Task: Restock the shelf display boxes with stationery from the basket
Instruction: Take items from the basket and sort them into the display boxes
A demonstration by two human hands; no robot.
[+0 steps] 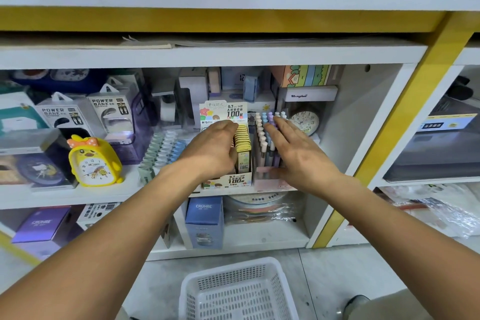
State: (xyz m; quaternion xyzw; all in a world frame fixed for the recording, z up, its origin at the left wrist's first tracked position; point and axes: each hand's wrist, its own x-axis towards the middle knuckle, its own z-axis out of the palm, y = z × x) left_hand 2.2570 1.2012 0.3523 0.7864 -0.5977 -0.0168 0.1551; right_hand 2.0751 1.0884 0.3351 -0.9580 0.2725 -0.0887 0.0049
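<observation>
On the middle shelf stands a pencil-lead display box (235, 179) with rows of yellow lead cases (242, 141). My left hand (211, 149) lies over the box's left side, fingers curled down among the cases there; what it holds is hidden. Right beside it stands a pink display box (267, 182) of pastel pens (265, 135). My right hand (298, 153) rests flat on those pens with straight fingers. A white mesh basket (239, 291) sits on the floor below, and nothing shows inside it.
A yellow duck alarm clock (94, 161) and power bank packs (111, 117) stand at the left. Rows of pastel items (162, 150) sit left of the lead box. A round clock (304, 121) stands behind the pens. Blue boxes (205, 221) fill the lower shelf.
</observation>
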